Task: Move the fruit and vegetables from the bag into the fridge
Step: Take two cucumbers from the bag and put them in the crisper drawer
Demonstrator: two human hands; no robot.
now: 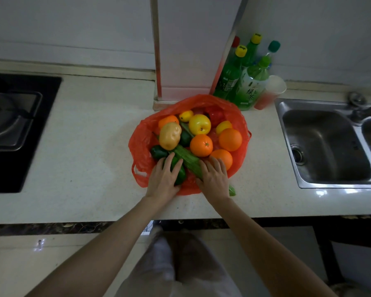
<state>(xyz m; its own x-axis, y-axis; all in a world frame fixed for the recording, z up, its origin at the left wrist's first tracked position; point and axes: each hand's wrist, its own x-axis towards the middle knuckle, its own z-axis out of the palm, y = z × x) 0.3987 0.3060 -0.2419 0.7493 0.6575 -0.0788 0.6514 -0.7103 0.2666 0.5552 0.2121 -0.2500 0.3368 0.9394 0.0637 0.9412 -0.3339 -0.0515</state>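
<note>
1. Head view: the left hand (163, 178) lies with its fingers laid over a dark green pepper (178, 172) at the near edge of the red plastic bag (140, 144), fingers curving round it.
2. The right hand (214, 177) rests with fingers spread and fairly straight on the near end of a long pale green cucumber (187, 160) (whether it actually grips it I cannot tell).
3. The bag lies open and flattened on the pale countertop (84, 146), and all the produce is in it.
4. Beside the cucumber sit a potato (170, 136), a yellow apple (199, 124), three oranges, the nearest to the right hand (222, 157), another in the middle (201, 145) and one further right (230, 139), a small lemon (186, 115) and a red pepper (215, 115) at the far side.
5. Behind the bag stand green bottles (252, 86) and a cup (272, 91).
6. A steel sink (326, 144) is to the right, a gas hob (11, 123) to the left.
</note>
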